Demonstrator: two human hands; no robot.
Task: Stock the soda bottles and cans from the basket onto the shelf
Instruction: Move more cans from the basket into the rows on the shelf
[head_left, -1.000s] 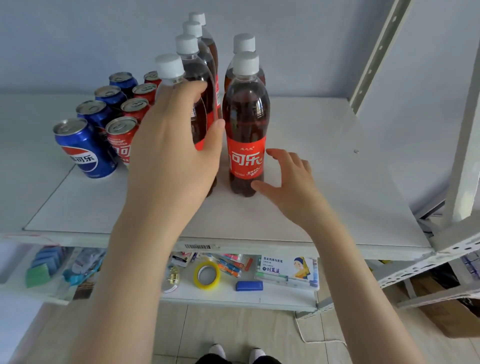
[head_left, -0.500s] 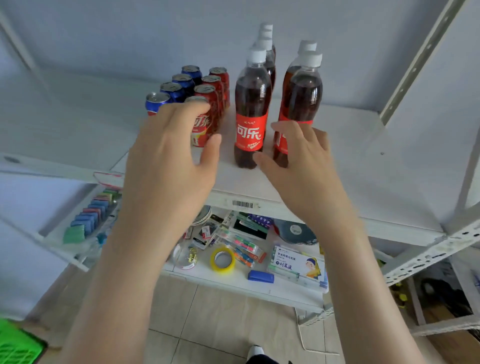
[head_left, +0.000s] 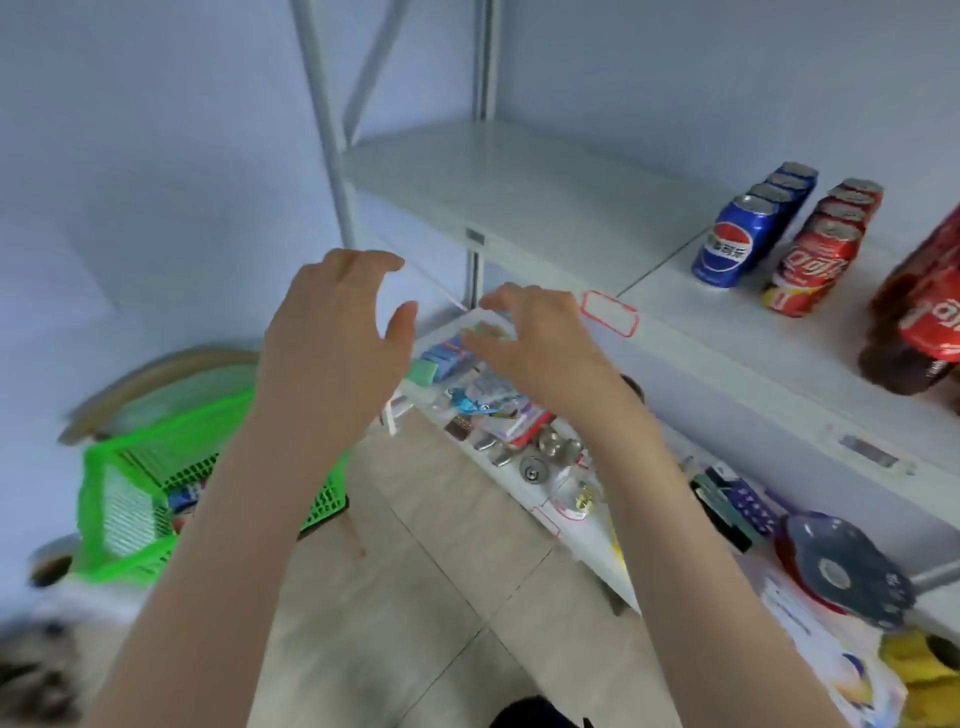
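Soda cans (head_left: 727, 244): blue row and red row, on shelf (head_left: 519, 192)
Soda bottles (head_left: 924, 322): on shelf, right of cans, blurred
Basket (head_left: 140, 499): green, below-left of shelf
Left hand (head_left: 332, 343): empty, fingers spread
Right hand (head_left: 540, 343): empty, fingers spread

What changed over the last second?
The left hand let go of its bottle; it and the right hand drew back off the shelf, both empty, as the view swung left toward the green basket. Bottles and cans stayed put.

The left hand (head_left: 332, 338) and right hand (head_left: 540, 345) are seen bare, as are the forearms (head_left: 244, 519). A dark garment (head_left: 535, 716) is glimpsed at the near edge.
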